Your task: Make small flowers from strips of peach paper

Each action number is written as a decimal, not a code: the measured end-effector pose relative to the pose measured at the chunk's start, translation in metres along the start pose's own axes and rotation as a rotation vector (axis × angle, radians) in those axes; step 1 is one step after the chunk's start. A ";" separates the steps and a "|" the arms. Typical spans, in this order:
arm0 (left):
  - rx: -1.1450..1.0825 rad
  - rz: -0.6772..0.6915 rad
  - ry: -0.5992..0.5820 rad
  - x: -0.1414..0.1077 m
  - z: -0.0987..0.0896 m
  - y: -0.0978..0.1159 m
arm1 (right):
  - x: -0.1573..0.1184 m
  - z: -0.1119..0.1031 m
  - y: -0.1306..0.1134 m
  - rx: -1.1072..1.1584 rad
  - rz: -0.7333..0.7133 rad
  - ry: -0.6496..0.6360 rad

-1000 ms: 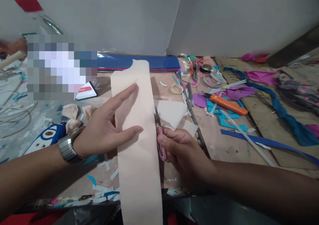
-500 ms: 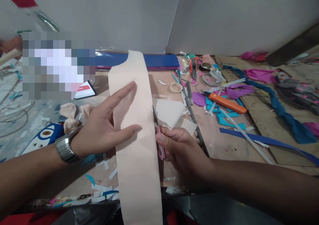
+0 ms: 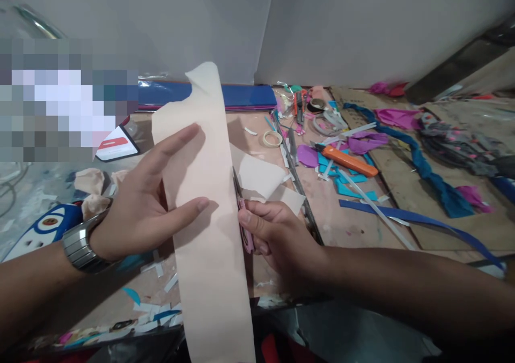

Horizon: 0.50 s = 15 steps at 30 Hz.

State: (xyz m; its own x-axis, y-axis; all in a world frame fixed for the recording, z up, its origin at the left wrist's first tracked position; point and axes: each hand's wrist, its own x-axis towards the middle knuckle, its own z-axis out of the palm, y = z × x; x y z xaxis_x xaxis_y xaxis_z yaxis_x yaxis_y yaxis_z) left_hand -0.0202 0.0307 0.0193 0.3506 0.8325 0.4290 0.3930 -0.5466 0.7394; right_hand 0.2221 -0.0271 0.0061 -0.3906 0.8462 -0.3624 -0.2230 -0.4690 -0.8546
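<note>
A long, pale cream strip of paper or thin foam stands in front of me and runs off the lower edge of the view. Its upper end has a curved notch and a bent tab. My left hand, with a metal watch at the wrist, grips it from the left; thumb and index finger lie spread on its face, and the other fingers are hidden behind. On the right edge, my right hand is closed around the pink handles of small scissors. Their dark blades lie along that edge.
Cream offcuts lie right of the strip, near a tape roll and an orange cutter knife. Blue folded sheets lie along the back. On the left sit a blue-and-white power strip and crumpled cream pieces.
The view has shifted, so most things appear farther left. The strip's upper end has risen slightly and its tab is more bent. Both hands keep their hold.
</note>
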 end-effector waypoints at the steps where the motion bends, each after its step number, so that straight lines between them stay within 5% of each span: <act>1: -0.016 -0.008 0.003 0.000 0.000 0.001 | 0.000 0.000 0.000 -0.001 -0.005 -0.002; 15: -0.050 -0.074 -0.007 0.000 0.000 0.001 | 0.001 -0.003 -0.002 -0.048 -0.064 -0.057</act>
State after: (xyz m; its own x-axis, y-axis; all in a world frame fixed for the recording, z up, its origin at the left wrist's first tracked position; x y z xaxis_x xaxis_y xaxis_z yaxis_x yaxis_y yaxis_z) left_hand -0.0201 0.0303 0.0203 0.3282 0.8698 0.3684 0.3753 -0.4780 0.7941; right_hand 0.2251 -0.0249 0.0061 -0.4270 0.8579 -0.2859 -0.2065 -0.4003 -0.8928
